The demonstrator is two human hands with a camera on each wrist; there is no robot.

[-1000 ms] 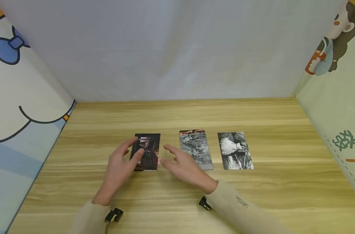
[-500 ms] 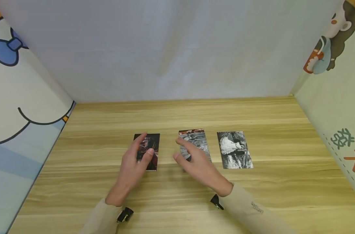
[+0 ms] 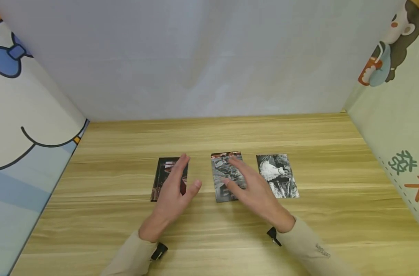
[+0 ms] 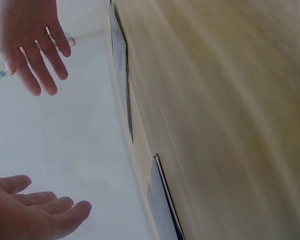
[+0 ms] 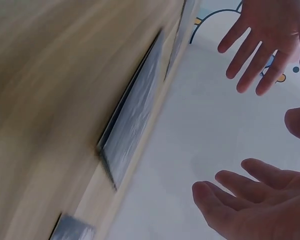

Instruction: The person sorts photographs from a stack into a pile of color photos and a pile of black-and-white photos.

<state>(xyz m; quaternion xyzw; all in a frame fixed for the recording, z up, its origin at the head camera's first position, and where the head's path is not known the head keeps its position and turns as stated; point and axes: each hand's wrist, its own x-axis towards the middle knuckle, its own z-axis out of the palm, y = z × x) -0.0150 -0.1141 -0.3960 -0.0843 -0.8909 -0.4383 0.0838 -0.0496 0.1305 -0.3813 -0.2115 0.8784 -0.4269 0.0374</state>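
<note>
Three picture cards lie in a row. The left one is a dark card [image 3: 160,178], partly covered in the head view by my left hand [image 3: 171,199]. In the middle is a pile with a black-and-white card [image 3: 226,194] on top and a red-and-black strip showing behind its far edge. My right hand [image 3: 257,193] overlaps that pile's right side and the near-left part of another black-and-white card [image 3: 271,168] on the right. In the right wrist view, both hands hover above the pile [image 5: 132,112], fingers extended and holding nothing.
The cards rest on a wood-grain table [image 3: 202,234]. A pale backdrop [image 3: 209,61] rises behind it, with cartoon-printed panels at the left [image 3: 26,115] and right [image 3: 392,115]. Small black devices [image 3: 159,252] are strapped at both wrists.
Both hands have moved to the right, the left one from the dark card's left side across it, the right one from the gap beside the middle pile over it. The cards stay in place.
</note>
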